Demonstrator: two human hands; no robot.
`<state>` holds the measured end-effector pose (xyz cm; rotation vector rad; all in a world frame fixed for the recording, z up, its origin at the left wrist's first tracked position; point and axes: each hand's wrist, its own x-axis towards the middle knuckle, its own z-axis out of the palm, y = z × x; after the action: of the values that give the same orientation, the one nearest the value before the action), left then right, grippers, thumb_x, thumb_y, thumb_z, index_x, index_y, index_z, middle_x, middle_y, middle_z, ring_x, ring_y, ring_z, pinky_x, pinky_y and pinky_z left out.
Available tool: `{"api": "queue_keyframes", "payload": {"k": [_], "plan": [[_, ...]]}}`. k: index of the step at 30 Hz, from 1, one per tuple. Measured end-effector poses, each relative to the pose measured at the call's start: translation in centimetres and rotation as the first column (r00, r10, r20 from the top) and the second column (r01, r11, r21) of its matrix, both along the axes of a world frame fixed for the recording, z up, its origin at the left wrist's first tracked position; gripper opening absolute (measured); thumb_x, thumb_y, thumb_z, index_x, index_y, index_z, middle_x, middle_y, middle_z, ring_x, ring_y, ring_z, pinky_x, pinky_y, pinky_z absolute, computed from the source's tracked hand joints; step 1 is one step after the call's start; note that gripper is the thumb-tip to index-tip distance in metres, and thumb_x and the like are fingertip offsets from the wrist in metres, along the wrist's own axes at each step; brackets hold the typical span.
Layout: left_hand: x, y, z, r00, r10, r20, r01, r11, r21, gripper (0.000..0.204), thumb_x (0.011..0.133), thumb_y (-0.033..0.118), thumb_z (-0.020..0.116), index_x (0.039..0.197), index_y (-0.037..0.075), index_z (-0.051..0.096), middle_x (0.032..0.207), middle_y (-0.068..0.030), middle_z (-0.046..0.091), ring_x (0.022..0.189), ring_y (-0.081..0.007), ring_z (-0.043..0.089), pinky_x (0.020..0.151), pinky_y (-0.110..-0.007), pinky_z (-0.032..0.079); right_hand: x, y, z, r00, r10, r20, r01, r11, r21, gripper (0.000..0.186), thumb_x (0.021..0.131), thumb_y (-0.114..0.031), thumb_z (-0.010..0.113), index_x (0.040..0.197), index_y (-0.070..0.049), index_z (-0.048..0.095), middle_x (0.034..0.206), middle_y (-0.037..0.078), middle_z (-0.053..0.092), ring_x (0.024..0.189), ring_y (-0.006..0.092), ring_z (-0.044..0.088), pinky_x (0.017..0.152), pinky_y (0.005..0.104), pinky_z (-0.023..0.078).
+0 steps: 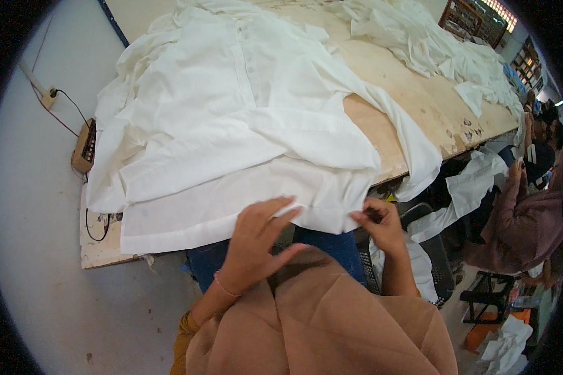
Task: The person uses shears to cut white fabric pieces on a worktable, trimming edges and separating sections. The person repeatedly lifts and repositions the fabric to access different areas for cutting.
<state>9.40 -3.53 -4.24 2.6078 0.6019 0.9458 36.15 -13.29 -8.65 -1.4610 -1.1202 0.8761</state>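
A white shirt (219,81) with a buttoned placket lies spread over the near part of the table, its hem along the front edge. My left hand (253,240) hovers at the middle of that hem, fingers spread and holding nothing; its fingertips are close to the cloth. At the right end of the hem, my right hand (385,225) pinches the cloth's edge between thumb and curled fingers. One long sleeve (413,144) of the shirt trails off the table's right side.
More white garments (413,37) are heaped on the far right of the wooden table (444,122). A power strip (84,147) with cables is by the left wall. Below right stands a dark crate (441,269) with white cloth. Another person (522,219) sits at the right, near white fabric.
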Motion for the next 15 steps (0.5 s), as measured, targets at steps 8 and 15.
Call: {"api": "queue_keyframes", "payload": {"k": [8, 15], "plan": [[2.2, -1.1, -0.9, 0.967, -0.108, 0.231, 0.100, 0.994, 0.044, 0.044, 0.073, 0.006, 0.077, 0.116, 0.005, 0.067, 0.102, -0.0077, 0.068, 0.086, -0.0217, 0.066, 0.073, -0.031, 0.053, -4.6, 2.1, 3.4, 0.966, 0.145, 0.214, -0.195, 0.953, 0.234, 0.015, 0.088, -0.014, 0.071, 0.079, -0.003, 0.066, 0.071, 0.003, 0.061, 0.062, 0.0107, 0.050, 0.060, 0.0270, 0.038], [1.3, -0.2, 0.0, 0.936, -0.089, 0.342, 0.078, 0.996, 0.045, 0.024, 0.071, -0.001, 0.077, 0.094, 0.004, 0.074, 0.092, -0.0080, 0.072, 0.074, -0.0190, 0.067, 0.064, -0.029, 0.054, -2.4, 1.0, 4.1, 0.906, 0.391, 0.164, -0.423, 0.820, 0.384, 0.023, 0.090, -0.027, 0.066, 0.082, -0.006, 0.070, 0.077, 0.002, 0.069, 0.060, 0.0165, 0.047, 0.068, 0.0339, 0.034]]}}
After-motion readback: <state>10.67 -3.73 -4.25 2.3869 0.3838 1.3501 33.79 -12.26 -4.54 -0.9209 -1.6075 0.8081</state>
